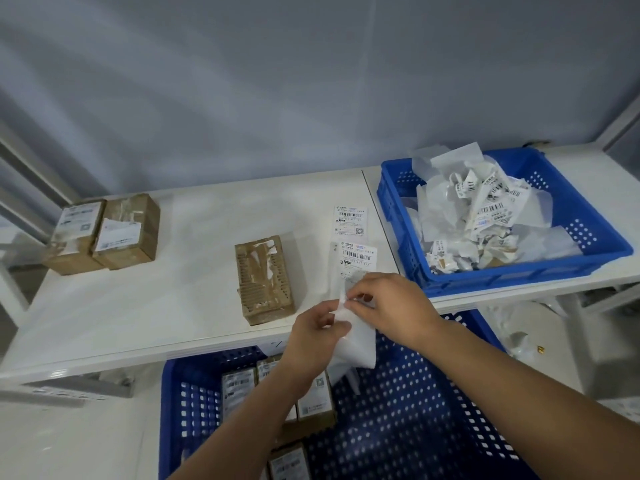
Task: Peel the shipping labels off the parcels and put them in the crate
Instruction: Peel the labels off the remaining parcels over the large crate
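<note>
White worktop (138, 306) mid-frame: left grip (315, 337) and right grip (391, 306) both pinch 1 label (358, 348), its middle hidden; lower-frame parcels (239, 386) partly covered, blurred.

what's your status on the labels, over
Pinching label strip at table edge, left hand and right hand both. Stripped parcel to the left. Crate at right, path clear.

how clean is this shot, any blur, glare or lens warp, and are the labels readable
Head view: wide-angle warp bows the table edge; light soft and even, shadows faint, no hard glare. Same head view: the loose label shows a barcode but its fine print is too soft to read; the white sheet pinched by the left hand and right hand looks washed out.
</note>
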